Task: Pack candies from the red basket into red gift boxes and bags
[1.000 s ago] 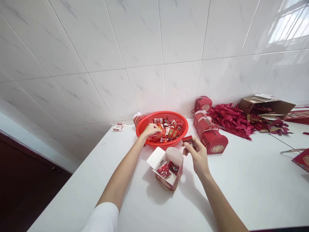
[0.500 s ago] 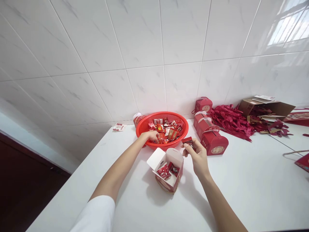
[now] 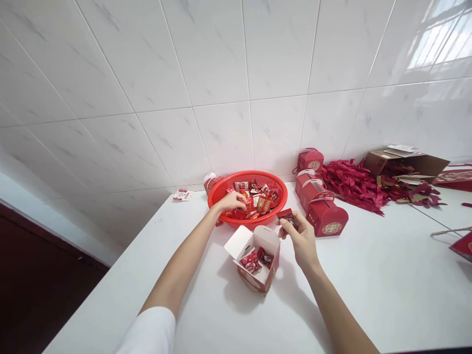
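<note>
My left hand (image 3: 232,201) is over the inside of a red plastic colander (image 3: 280,209), its fingers loosely bent and apart just above the candies. Small wrapped candies (image 3: 264,203), mostly red and some white, fill the colander. Between the thumb and fingers of my right hand (image 3: 303,238) is a red and dark wrapped candy (image 3: 287,217), above the table to the right of an open gift box (image 3: 271,241). This box is white inside, with a rope handle and raised flaps. Inside it lie a red and white candy packet (image 3: 250,261) and a dark red candy (image 3: 264,256).
Closed red gift boxes (image 3: 326,216) stand in a row right of the colander. Beyond are dark red ribbon strips (image 3: 354,187) and a cardboard box (image 3: 427,164) on its side. White cards (image 3: 182,195) lie at the left. A tiled wall (image 3: 221,132) backs the white table (image 3: 368,295).
My left hand has lifted slightly up and back among the candies, its fingers loosening. My right hand keeps its candy in nearly the same place.
</note>
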A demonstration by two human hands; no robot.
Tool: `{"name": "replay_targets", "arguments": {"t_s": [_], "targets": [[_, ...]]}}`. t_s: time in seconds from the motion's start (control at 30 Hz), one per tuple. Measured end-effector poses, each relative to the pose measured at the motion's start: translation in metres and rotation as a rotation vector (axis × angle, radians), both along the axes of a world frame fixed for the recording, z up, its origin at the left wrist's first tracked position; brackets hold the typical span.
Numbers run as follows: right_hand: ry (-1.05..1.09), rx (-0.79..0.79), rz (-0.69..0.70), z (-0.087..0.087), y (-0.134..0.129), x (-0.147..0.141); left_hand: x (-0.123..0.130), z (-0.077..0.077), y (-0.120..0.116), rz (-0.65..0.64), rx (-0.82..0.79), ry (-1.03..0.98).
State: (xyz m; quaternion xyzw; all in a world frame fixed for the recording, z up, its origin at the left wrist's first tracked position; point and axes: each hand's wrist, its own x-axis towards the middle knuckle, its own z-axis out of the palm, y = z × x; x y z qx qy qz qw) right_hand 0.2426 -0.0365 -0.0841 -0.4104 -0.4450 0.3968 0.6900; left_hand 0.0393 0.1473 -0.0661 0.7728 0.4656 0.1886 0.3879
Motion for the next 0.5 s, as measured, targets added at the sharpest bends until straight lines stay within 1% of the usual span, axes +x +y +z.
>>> {"name": "replay_targets", "arguments": {"t_s": [0.1,0.17,0.23,0.37,0.5], "targets": [[0.003,-0.002,-0.004,0.000,0.000,0.000,-0.001,0.005,-0.006,0.070,-0.015,-0.169],[0.001,-0.003,-0.007,0.000,0.000,0.000,-0.002,0.008,-0.011,0.117,-0.058,-0.275],[-0.002,-0.002,-0.007,0.000,0.000,0.000,-0.003,0.010,-0.016,0.146,-0.096,-0.339],[-0.008,0.000,0.001,-0.001,0.000,0.000,-0.006,0.012,-0.029,0.124,-0.108,-0.366],[-0.027,0.004,0.009,0.000,-0.002,0.000,-0.007,0.015,-0.044,0.115,-0.078,-0.348]]}}
